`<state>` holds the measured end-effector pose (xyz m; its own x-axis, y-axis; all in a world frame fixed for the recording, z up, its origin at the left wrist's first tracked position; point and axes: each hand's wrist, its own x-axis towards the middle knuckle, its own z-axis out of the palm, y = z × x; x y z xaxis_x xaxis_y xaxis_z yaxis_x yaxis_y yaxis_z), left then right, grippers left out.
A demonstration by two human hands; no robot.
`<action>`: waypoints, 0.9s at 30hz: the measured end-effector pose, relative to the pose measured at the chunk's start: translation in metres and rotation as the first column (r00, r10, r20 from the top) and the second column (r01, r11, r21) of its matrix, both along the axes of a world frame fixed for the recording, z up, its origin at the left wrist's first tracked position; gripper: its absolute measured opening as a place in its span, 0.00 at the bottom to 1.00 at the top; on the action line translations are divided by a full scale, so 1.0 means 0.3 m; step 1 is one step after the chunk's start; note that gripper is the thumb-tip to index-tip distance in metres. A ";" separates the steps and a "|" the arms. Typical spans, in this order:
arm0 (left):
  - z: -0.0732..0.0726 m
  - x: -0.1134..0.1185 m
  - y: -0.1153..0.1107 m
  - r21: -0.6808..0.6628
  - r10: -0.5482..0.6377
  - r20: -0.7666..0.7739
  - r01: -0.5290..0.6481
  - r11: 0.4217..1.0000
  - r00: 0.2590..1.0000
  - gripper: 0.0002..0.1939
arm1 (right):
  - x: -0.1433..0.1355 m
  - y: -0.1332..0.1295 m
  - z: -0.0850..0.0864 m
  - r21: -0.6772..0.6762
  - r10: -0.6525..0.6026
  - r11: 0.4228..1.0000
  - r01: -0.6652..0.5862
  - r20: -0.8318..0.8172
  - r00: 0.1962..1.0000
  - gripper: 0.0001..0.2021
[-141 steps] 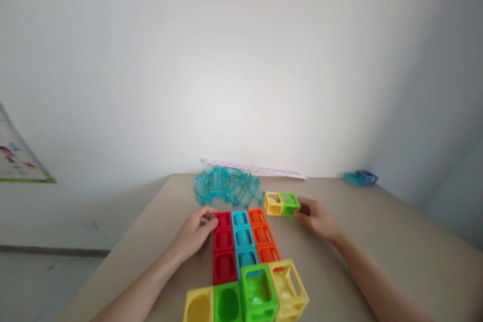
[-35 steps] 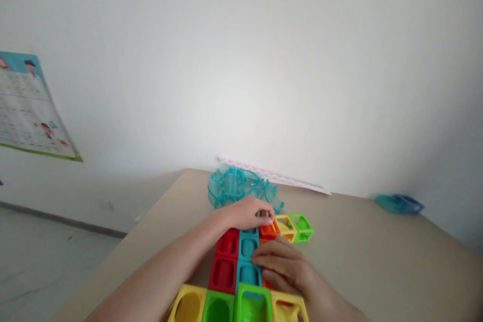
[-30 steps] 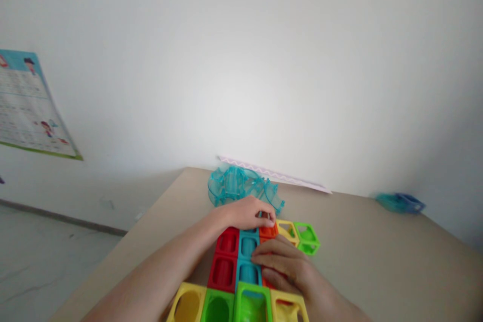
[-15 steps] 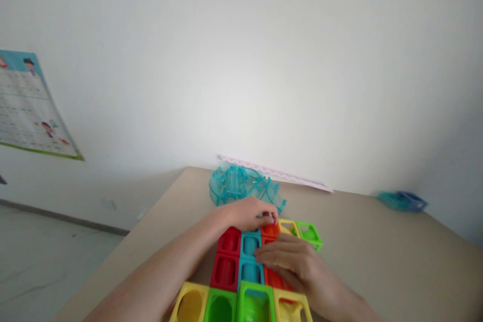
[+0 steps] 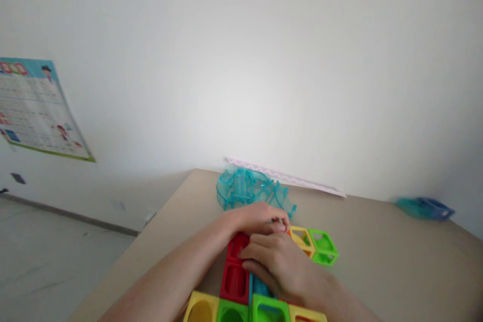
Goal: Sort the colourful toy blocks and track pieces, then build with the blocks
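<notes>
In front of me lies a joined group of plastic toy blocks in several colours. Red blocks point(image 5: 234, 280) line its left side, with a strip of a blue block point(image 5: 260, 287) beside them. My left hand point(image 5: 264, 217) reaches across to the far end, its fingers curled down at an orange block that is mostly hidden. Over the middle rests my right hand point(image 5: 279, 261), palm down, fingertips touching the red blocks. Yellow point(image 5: 302, 239) and green point(image 5: 323, 246) blocks stick out to the far right. Nearest me is a row with a green block point(image 5: 269, 309) and yellow ones.
Clear teal plastic pieces point(image 5: 247, 188) lie at the table's back edge, by a pale lilac strip point(image 5: 287, 177) along the wall. A blue and teal item point(image 5: 426, 208) sits at the back right. The table point(image 5: 381, 261) ends on the left above the floor.
My right hand has moved left, from the blue blocks onto the red ones, covering more of the middle. My left hand stays at the far end. The whole view has shifted slightly.
</notes>
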<state>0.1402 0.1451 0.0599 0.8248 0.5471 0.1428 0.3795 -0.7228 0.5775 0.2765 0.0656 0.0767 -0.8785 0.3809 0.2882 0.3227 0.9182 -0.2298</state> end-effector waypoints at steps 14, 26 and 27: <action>0.011 -0.009 -0.019 0.074 0.043 -0.032 -0.041 0.996 0.999 0.12 | 0.025 -0.075 -0.041 -0.098 -0.004 0.995 0.002 -0.020 1.000 0.12; 0.007 -0.015 -0.021 0.074 0.034 -0.004 -0.034 0.997 0.999 0.11 | 0.227 -0.082 -0.033 -0.146 -0.168 0.975 0.169 0.016 0.986 0.10; 0.006 -0.015 -0.022 0.066 0.042 -0.005 -0.041 0.997 0.999 0.12 | 0.243 -0.072 -0.034 -0.141 -0.179 0.974 0.180 0.018 0.984 0.09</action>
